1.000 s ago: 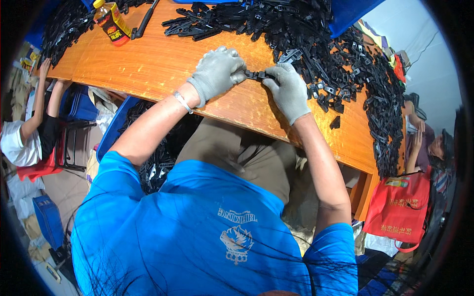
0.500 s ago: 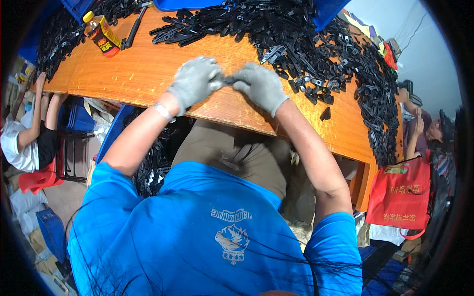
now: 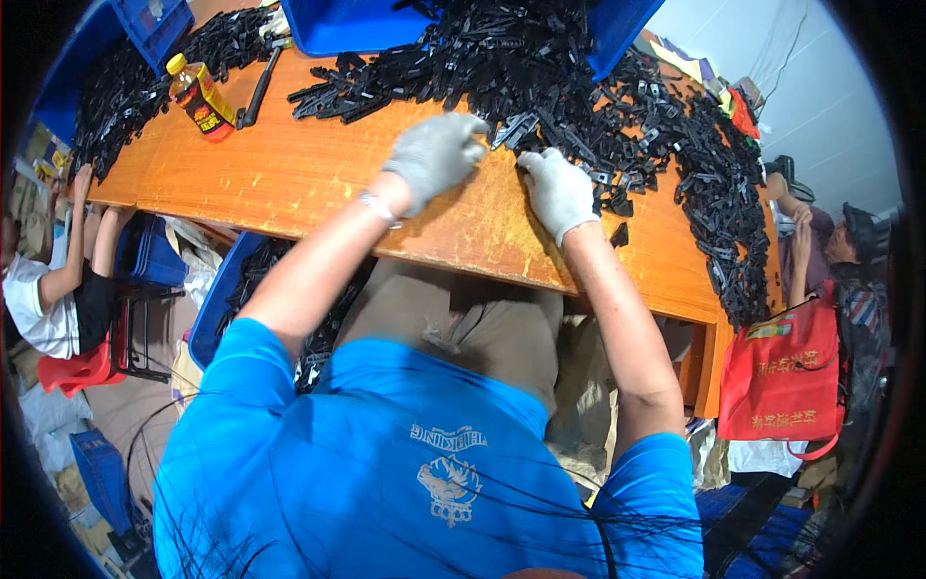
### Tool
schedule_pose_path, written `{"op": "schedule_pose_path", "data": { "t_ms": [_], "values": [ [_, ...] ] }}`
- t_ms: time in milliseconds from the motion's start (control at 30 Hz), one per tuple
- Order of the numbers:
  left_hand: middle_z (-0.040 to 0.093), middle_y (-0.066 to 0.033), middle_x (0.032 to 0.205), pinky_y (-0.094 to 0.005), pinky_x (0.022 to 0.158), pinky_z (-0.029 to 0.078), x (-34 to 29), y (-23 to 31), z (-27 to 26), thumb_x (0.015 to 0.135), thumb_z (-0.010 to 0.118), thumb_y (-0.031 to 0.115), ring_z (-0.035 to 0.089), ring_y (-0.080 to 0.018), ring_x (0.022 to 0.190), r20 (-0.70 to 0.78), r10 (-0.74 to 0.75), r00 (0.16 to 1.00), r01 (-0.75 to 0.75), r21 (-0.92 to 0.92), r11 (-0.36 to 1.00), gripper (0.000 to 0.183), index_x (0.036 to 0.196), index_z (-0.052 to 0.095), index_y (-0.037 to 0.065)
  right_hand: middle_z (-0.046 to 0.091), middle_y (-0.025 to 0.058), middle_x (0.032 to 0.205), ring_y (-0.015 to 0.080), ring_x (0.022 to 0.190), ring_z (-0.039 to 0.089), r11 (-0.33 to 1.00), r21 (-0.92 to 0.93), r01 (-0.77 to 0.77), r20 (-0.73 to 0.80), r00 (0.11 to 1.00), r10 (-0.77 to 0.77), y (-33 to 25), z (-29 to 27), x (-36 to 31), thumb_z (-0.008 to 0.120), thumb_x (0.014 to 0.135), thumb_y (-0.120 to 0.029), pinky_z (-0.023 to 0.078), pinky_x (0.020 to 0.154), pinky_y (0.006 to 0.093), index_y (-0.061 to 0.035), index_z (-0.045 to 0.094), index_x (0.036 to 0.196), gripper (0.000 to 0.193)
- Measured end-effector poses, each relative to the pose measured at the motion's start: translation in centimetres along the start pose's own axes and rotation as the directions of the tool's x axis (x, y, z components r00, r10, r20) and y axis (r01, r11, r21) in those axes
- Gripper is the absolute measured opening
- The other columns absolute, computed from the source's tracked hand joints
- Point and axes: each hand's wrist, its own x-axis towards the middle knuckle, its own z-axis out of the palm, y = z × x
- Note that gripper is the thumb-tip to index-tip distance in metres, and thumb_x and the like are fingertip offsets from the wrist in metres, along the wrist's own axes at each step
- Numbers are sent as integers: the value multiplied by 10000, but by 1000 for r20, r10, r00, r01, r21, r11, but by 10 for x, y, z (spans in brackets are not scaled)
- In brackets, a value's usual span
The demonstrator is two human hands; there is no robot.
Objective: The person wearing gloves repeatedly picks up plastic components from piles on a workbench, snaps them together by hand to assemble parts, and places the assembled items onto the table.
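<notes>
My left hand (image 3: 436, 162), in a grey work glove, hovers over the wooden table (image 3: 289, 179) at the near edge of a heap of black plastic parts (image 3: 511, 72). Its fingers and thumb stand apart, with nothing visible between them. A greyish clip-like part (image 3: 514, 130) lies just beyond its fingertips. To the right, my right hand (image 3: 561, 196), gloved too, is closed with its fingers bent by the heap's edge. Something dark shows at its fingertips, too small to make out.
A bottle (image 3: 201, 101) with a yellow cap and a black-handled tool (image 3: 258, 92) stand at the left. Blue bins (image 3: 357, 34) back the heap. More parts (image 3: 723, 222) cover the right side. A red bag (image 3: 781, 376) hangs right; other people sit at both sides.
My hands were together near the table's front edge, with a small dark part between them. Now they are apart and farther forward, by the heap; the left hand has opened.
</notes>
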Motion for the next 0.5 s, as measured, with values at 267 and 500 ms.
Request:
{"op": "schedule_pose_path", "data": {
  "t_ms": [267, 500],
  "values": [
    [726, -140, 1126, -512, 913, 585, 43, 26, 45, 961, 753, 324, 710, -365, 1094, -50, -165, 985, 172, 252, 952, 227, 1045, 765, 114, 694, 217, 1008, 425, 859, 752, 992, 48, 117, 153, 981, -123, -37, -19, -31, 572, 1009, -120, 609, 723, 525, -111, 672, 1187, 205],
    [700, -146, 1029, -524, 862, 555, 0, -2, 33, 911, 747, 203, 680, -381, 1013, -122, 7, 992, 26, 271, 962, 128, 978, 700, 104, 702, 200, 1035, 385, 881, 773, 993, -58, 105, 210, 973, -91, -42, -19, -30, 603, 975, -86, 630, 721, 485, -86, 680, 1093, 141]
  ]
}}
